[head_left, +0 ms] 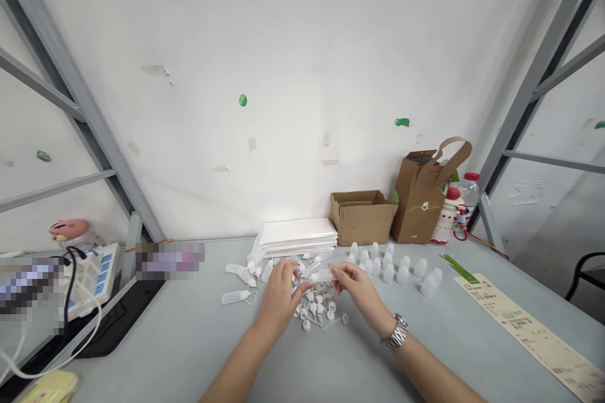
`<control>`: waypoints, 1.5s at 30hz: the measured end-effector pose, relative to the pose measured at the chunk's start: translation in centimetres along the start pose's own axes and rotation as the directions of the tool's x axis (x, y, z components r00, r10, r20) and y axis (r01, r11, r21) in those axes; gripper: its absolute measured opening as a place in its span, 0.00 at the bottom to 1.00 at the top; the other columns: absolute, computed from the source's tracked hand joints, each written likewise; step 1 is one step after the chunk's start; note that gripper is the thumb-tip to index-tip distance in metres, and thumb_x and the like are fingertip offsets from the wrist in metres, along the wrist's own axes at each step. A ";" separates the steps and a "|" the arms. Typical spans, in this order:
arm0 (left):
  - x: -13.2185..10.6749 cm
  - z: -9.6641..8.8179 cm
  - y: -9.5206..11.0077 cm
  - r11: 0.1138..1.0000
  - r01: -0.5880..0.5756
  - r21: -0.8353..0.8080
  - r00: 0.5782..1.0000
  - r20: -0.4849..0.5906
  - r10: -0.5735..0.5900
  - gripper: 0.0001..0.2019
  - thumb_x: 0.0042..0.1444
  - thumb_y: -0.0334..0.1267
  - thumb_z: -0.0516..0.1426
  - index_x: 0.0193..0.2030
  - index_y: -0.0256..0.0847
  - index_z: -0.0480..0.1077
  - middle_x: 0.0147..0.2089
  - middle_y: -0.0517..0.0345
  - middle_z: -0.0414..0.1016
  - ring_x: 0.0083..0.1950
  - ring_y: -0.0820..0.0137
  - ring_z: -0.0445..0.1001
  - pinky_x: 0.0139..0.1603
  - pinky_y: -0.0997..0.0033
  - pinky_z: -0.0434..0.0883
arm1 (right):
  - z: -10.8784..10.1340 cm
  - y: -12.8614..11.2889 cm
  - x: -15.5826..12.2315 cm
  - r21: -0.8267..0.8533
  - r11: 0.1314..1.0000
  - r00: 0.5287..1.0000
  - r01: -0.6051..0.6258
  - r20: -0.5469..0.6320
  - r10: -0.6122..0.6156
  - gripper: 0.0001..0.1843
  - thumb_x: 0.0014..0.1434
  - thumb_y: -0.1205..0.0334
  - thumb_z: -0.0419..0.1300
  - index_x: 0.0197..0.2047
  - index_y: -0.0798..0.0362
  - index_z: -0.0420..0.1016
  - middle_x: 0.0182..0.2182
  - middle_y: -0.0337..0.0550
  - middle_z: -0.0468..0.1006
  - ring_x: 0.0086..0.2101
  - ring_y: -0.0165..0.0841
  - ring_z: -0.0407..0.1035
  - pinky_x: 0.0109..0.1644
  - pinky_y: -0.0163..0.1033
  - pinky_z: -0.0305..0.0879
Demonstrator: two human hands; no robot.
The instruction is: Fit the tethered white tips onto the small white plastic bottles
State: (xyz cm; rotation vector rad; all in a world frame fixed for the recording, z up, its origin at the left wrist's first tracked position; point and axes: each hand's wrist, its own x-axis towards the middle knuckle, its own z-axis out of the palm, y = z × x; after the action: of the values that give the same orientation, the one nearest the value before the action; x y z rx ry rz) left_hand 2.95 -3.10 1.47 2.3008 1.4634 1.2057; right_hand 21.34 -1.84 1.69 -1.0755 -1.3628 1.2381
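Bright, even, soft light; faint shadows; wide-angle bending at the edges; pixelated patches left; small parts perhaps slightly blurred.

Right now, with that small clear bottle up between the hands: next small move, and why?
Probably bring the left hand to the free end of the small clear bottle and press a cap on. The right hand pinches it level above the pile of loose white caps; capped bottles stand to the right. Whether the left fingers already hold a cap is unclear.
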 end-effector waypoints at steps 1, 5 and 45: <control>0.0 0.0 0.1 1.000 0.001 -0.008 1.000 0.028 -0.001 0.09 0.56 0.44 0.48 0.33 0.42 0.62 0.42 0.52 0.65 0.45 0.63 0.66 0.46 0.58 0.66 | 0.0 -0.1 0.0 0.008 1.000 1.000 -0.011 0.008 0.011 0.20 0.48 0.43 0.58 0.23 0.54 0.65 0.19 0.37 0.71 0.19 0.28 0.63 0.27 0.36 0.61; -0.1 0.1 0.7 0.999 0.005 -0.035 0.995 0.099 -0.001 0.11 0.59 0.40 0.43 0.32 0.42 0.64 0.43 0.52 0.64 0.42 0.66 0.66 0.44 0.61 0.66 | 0.4 -0.1 -0.3 0.034 0.998 0.998 -0.043 0.039 0.041 0.20 0.47 0.43 0.58 0.22 0.53 0.65 0.17 0.36 0.71 0.19 0.28 0.63 0.26 0.35 0.60; 0.2 -0.3 -0.1 0.982 0.176 -0.076 0.975 -0.127 -0.184 0.10 0.58 0.43 0.46 0.41 0.42 0.63 0.42 0.53 0.65 0.45 0.65 0.65 0.46 0.60 0.65 | 0.7 0.2 -0.5 0.003 0.999 0.998 0.045 -0.049 -0.045 0.23 0.47 0.39 0.56 0.23 0.52 0.65 0.18 0.36 0.70 0.21 0.30 0.65 0.29 0.37 0.63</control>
State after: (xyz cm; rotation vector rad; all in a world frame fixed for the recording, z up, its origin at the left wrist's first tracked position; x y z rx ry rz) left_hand 2.67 -2.99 1.68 2.0306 1.6124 1.3542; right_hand 20.74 -2.37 1.42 -1.0604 -1.3399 1.1739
